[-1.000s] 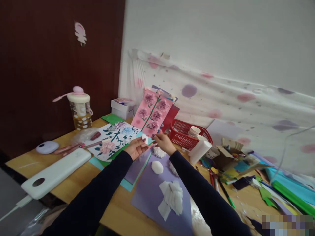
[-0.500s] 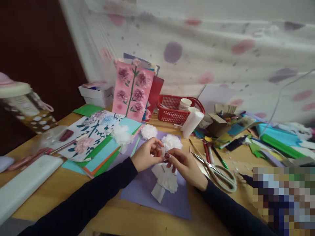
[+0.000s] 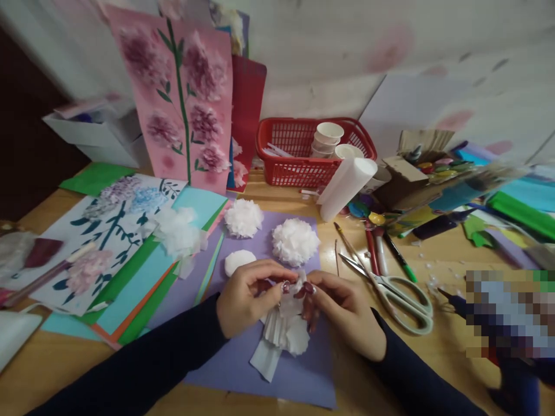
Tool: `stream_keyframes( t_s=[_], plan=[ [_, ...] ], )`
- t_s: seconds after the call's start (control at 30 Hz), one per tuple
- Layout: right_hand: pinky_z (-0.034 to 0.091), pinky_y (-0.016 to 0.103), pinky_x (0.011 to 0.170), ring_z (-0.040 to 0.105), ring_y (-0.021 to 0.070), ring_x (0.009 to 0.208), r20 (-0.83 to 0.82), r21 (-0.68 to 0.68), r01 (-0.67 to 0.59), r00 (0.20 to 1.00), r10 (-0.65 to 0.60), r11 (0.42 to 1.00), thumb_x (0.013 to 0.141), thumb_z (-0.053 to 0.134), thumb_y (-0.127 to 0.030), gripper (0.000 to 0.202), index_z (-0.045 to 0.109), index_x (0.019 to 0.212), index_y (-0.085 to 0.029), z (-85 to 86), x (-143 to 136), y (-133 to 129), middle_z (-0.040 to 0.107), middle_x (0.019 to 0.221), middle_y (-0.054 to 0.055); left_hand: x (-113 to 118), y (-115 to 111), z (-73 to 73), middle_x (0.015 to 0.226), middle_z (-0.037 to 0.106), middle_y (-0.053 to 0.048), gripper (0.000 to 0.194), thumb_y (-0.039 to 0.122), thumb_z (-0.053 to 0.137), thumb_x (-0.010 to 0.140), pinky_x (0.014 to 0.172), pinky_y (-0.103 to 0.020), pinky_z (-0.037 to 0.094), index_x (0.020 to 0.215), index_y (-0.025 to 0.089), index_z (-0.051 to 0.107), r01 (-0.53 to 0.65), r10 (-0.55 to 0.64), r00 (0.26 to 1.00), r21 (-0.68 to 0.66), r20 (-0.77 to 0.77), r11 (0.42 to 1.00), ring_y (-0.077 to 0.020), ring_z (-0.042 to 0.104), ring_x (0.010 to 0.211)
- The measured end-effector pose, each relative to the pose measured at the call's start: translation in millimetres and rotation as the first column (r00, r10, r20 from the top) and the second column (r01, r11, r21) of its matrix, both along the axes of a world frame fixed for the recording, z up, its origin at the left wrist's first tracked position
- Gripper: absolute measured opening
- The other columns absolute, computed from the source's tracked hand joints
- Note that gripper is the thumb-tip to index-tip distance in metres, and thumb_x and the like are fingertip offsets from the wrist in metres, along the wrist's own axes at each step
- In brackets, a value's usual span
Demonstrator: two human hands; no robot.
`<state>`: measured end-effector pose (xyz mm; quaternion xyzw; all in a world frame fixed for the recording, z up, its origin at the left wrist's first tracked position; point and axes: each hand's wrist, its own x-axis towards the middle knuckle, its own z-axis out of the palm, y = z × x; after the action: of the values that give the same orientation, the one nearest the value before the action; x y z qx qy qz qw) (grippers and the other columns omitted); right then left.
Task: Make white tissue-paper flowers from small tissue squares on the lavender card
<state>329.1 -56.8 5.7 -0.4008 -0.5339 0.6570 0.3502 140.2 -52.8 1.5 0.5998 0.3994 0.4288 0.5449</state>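
Observation:
My left hand (image 3: pixel 255 293) and my right hand (image 3: pixel 342 309) pinch a small piece of white tissue paper (image 3: pixel 299 279) between their fingertips. Below the hands, pleated white paper pieces (image 3: pixel 284 334) lie on a purple sheet (image 3: pixel 225 370). Just beyond them sit a large fluffy white paper flower (image 3: pixel 295 241) and a smaller fluffy one (image 3: pixel 243 218). A flat white round (image 3: pixel 238 261) lies beside my left hand, partly covered by it.
Scissors (image 3: pixel 410 303) and pens lie right of the sheet. A white paper roll (image 3: pixel 349 188) stands before a red basket (image 3: pixel 286 171) with paper cups. Coloured papers (image 3: pixel 143 300) and a pink flower picture (image 3: pixel 186 110) are at left. Tissue scraps (image 3: pixel 177 231) rest on the papers.
The view has tilted down and come closer to the table. Both hands still hold the tissue piece between them, and the white round beside my left hand now shows.

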Motion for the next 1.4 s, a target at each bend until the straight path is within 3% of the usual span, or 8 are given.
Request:
stream_keyframes(
  t_s=[0.23,0.63,0.8,1.0,1.17,1.33,1.4],
  plan=[
    [0.054,0.02,0.043,0.059,0.0097,0.046,-0.016,0.04,0.017,1.0,-0.017,0.999,0.088,0.056,-0.035,0.021,0.064,0.082,-0.016,1.1,-2.0,-4.6,0.059,0.066,0.001,0.6,-3.0,1.4,0.079,0.073,-0.007,0.021,0.009,0.062,0.075,0.059,-0.022,0.053,0.087,0.018,0.076,-0.04,0.072,0.985,0.2,-0.155,0.979,-0.0154,0.067,0.069],
    [0.056,0.022,0.045,0.06,0.0109,0.052,-0.036,-0.029,0.045,0.998,-0.046,0.999,0.09,0.054,-0.031,0.018,0.064,0.09,-0.016,-8.4,-4.2,-8.4,0.057,0.071,0.002,-1.2,-1.2,-3.0,0.077,0.072,-0.006,0.024,0.005,0.059,0.076,0.054,-0.021,0.051,0.088,0.018,0.076,-0.029,0.093,0.963,0.246,-0.252,0.969,-0.0143,0.065,0.064],
    [0.054,0.021,0.043,0.057,0.0101,0.045,-0.008,-0.089,0.056,0.998,-0.057,0.994,0.085,0.061,-0.032,0.016,0.061,0.091,-0.016,-12.1,-6.3,-13.2,0.06,0.06,0.0,-0.8,-2.6,-6.4,0.081,0.072,-0.007,0.021,0.008,0.061,0.078,0.059,-0.023,0.053,0.091,0.018,0.075,-0.035,0.102,0.962,0.261,-0.251,0.965,-0.0146,0.066,0.067],
    [0.055,0.022,0.041,0.058,0.0112,0.045,-0.024,-0.091,0.089,0.995,-0.092,0.992,0.086,0.06,-0.032,0.015,0.061,0.087,-0.017,-11.6,-7.0,-12.4,0.058,0.061,0.001,-1.6,-2.8,-3.1,0.081,0.071,-0.006,0.024,0.008,0.058,0.079,0.061,-0.023,0.053,0.093,0.019,0.074,-0.022,0.079,0.964,0.22,-0.255,0.975,-0.015,0.066,0.07],
    [0.055,0.022,0.04,0.059,0.0118,0.046,-0.016,-0.099,0.105,0.994,-0.108,0.989,0.085,0.061,-0.033,0.015,0.064,0.088,-0.019,-12.6,-6.5,-12.5,0.058,0.066,0.001,-2.1,-1.7,-1.2,0.082,0.072,-0.007,0.021,0.013,0.067,0.073,0.059,-0.024,0.053,0.092,0.02,0.075,-0.024,0.074,0.966,0.198,-0.248,0.98,-0.0157,0.065,0.067],
    [0.052,0.021,0.036,0.055,0.0105,0.04,-0.011,-0.086,0.107,0.994,-0.109,0.991,0.087,0.058,-0.035,0.019,0.066,0.085,-0.018,-13.3,-6.6,-12.2,0.057,0.059,0.0,-2.2,-1.0,-5.1,0.08,0.073,-0.005,0.015,0.014,0.058,0.081,0.061,-0.023,0.054,0.085,0.019,0.072,-0.197,0.205,0.957,0.058,-0.206,0.979,-0.0156,0.066,0.07],
    [0.052,0.021,0.035,0.054,0.0104,0.038,-0.014,-0.095,0.116,0.993,-0.118,0.989,0.087,0.057,-0.037,0.02,0.064,0.084,-0.018,-13.1,-6.5,-11.7,0.057,0.054,-0.001,-1.8,-1.8,-5.9,0.076,0.071,-0.003,0.012,0.016,0.059,0.082,0.053,-0.019,0.051,0.085,0.019,0.07,-0.281,0.273,0.948,-0.027,-0.161,0.959,-0.0127,0.064,0.061]
  ],
)
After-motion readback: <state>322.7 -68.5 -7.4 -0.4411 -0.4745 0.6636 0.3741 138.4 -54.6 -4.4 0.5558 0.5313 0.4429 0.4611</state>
